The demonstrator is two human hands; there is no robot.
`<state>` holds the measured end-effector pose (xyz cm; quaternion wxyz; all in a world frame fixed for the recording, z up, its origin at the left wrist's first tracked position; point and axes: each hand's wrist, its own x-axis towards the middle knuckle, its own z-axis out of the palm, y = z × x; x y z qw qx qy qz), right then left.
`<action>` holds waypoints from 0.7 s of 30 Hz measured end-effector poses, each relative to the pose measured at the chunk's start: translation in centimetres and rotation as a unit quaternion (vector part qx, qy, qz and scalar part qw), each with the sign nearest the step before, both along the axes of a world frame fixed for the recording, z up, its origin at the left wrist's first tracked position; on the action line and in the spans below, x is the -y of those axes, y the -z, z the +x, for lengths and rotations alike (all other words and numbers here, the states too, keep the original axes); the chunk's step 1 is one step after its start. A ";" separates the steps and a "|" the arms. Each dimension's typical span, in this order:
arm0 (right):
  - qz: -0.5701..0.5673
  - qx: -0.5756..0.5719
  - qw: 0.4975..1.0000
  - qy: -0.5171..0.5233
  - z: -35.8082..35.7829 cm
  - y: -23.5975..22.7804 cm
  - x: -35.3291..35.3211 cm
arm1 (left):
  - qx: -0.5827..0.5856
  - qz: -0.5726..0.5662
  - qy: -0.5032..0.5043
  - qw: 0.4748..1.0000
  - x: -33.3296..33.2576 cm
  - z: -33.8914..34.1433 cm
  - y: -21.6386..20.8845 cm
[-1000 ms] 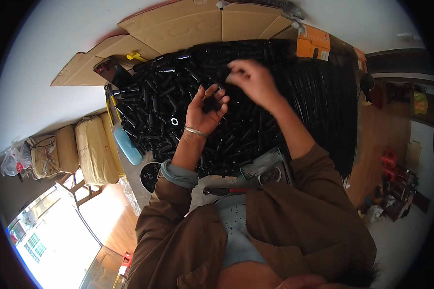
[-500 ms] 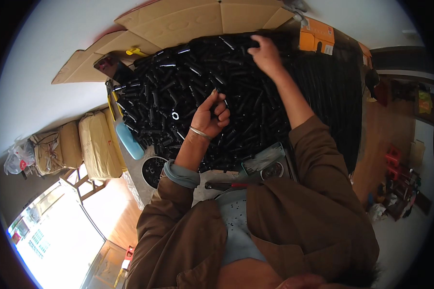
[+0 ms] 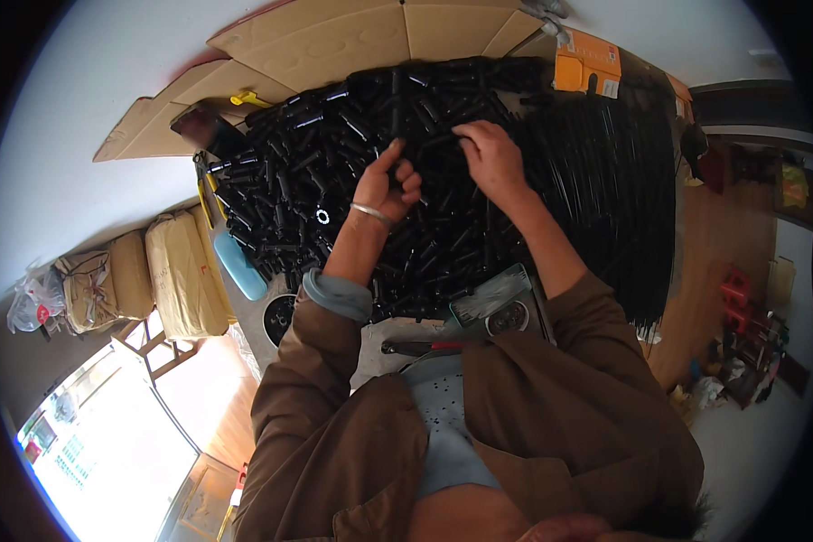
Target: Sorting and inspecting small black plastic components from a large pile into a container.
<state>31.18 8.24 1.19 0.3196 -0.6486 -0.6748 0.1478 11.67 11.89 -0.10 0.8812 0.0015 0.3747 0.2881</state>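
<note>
1. The left hand (image 3: 387, 185) was curled shut around a black tube (image 3: 394, 99), pinched upright above the pile of black tubes (image 3: 334, 172).
2. The tube's long axis ran straight away from the person, up from the fist.
3. The right hand (image 3: 490, 155) lay just right of the left hand, fingers bent onto the pile; whether it pinched a tube could not be told.
4. The left hand was nearer the held tube.
5. Count: one held tube; pile tubes too many to count; thin black rods (image 3: 605, 199) right of the pile, likewise; one orange box (image 3: 587, 61).
</note>
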 end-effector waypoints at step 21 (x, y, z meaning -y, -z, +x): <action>-0.145 0.123 0.967 -0.173 -1.0 1.0 -3.8 | -0.077 -0.009 0.082 0.994 1.1 0.3 -0.6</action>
